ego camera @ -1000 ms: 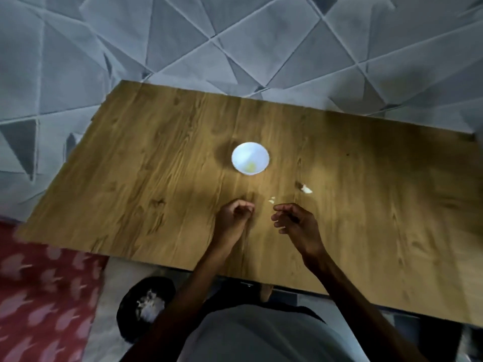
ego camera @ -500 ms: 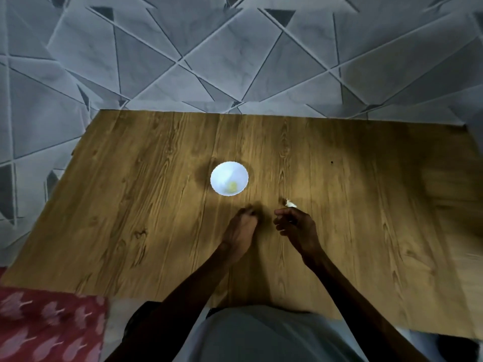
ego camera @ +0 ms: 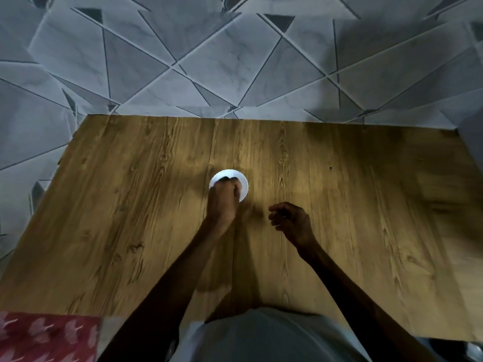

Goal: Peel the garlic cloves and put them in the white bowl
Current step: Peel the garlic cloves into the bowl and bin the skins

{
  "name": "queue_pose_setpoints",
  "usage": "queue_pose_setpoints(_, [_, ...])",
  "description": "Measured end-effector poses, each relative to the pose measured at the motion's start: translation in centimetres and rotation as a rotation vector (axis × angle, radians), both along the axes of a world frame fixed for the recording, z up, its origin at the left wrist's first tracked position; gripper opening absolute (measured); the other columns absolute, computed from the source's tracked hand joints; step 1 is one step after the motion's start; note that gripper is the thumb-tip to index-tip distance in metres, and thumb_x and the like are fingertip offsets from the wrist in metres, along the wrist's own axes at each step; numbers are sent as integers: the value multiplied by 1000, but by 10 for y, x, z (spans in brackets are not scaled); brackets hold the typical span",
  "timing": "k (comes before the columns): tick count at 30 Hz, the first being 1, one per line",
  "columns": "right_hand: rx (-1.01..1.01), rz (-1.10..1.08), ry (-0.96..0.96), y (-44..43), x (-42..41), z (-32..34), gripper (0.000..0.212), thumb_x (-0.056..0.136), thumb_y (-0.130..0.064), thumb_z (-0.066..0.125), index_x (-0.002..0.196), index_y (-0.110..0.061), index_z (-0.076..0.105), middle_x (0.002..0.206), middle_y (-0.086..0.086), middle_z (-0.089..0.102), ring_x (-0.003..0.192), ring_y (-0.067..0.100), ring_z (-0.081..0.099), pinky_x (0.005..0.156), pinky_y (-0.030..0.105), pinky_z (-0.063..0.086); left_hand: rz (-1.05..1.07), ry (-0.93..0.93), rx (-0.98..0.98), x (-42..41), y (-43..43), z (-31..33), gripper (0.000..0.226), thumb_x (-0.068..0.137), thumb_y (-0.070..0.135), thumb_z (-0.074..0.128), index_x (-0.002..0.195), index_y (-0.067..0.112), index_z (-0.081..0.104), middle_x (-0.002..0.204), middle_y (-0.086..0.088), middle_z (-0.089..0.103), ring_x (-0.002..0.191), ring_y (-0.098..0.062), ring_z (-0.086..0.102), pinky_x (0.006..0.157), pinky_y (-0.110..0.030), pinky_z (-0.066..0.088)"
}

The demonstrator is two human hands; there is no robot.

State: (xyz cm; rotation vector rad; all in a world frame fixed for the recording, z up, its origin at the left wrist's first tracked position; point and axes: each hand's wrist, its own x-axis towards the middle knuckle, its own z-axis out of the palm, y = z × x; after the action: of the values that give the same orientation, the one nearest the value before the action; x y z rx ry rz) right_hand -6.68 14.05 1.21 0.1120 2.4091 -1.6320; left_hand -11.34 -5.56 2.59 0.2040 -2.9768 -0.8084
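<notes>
The small white bowl [ego camera: 243, 184] stands in the middle of the wooden table [ego camera: 130, 205]. My left hand [ego camera: 222, 202] hovers right over the bowl and hides most of it. Its fingertips are bunched downward in a pinch, and the garlic clove between them is barely visible. My right hand [ego camera: 291, 222] is just right of the bowl, low over the table, with its fingers curled. It covers the spot where a white garlic piece lay, and the blur hides whether it holds anything.
The table's far edge meets a grey floor with a triangle pattern [ego camera: 235, 61]. A red patterned cloth [ego camera: 47, 335] lies at the near left corner. My grey-clothed lap [ego camera: 261, 338] is at the table's near edge.
My left hand has travelled forward from the table in front of me to above the bowl. My right hand has shifted slightly forward over the white garlic piece. The camera has tilted.
</notes>
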Motion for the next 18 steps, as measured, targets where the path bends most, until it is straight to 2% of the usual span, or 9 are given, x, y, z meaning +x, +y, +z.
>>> queue_pose_setpoints(2, [11,-5,10,2,-5,-1,16,96,-2,56,105,-7,68,88,5,71,76,17,70,67,30,59,10,-75,-48,-19,-13,-2,18,79,-1,53,75,6,69,80,-9,69,77,-25,64,66,-32,48])
queue_pose_setpoints(6, [79,-8,44,10,-10,-4,18,95,0,56,102,-10,68,88,4,71,75,16,70,65,29,59,-4,-257,-67,-32,-17,-13,23,87,5,50,95,4,71,105,-10,69,97,-25,63,70,-24,41])
queue_pose_setpoints(9, [154,-29,100,25,-12,-7,19,93,2,58,101,-11,69,93,-1,71,76,9,69,67,23,59,-20,-248,-48,-31,-14,-16,25,91,9,50,106,7,70,112,-9,68,101,-24,63,70,-23,40])
queue_pose_setpoints(11, [274,-35,184,40,-14,-11,23,89,6,61,100,-13,69,97,-4,69,79,1,65,69,17,57,-15,-222,-30,-27,-10,-11,27,94,10,51,114,7,68,116,-8,67,104,-22,63,76,-23,44])
queue_pose_setpoints(13, [404,-26,225,53,-13,-18,27,86,7,63,105,-12,69,104,1,68,83,3,63,66,14,54,-34,-168,-20,-19,-1,-3,26,93,5,50,113,5,68,111,-6,69,103,-20,64,85,-25,47])
queue_pose_setpoints(15, [476,-9,211,62,-13,-22,33,85,6,66,113,-10,67,113,6,66,84,9,64,63,14,52,-75,-77,37,-6,15,6,21,90,3,52,101,7,69,95,-4,70,88,-15,64,81,-31,51])
queue_pose_setpoints(18, [521,100,300,58,-15,-25,33,84,3,69,114,-9,68,111,11,67,85,17,66,64,20,52,-127,-128,371,13,40,0,15,91,5,58,95,13,70,86,1,70,76,-9,66,73,-27,56])
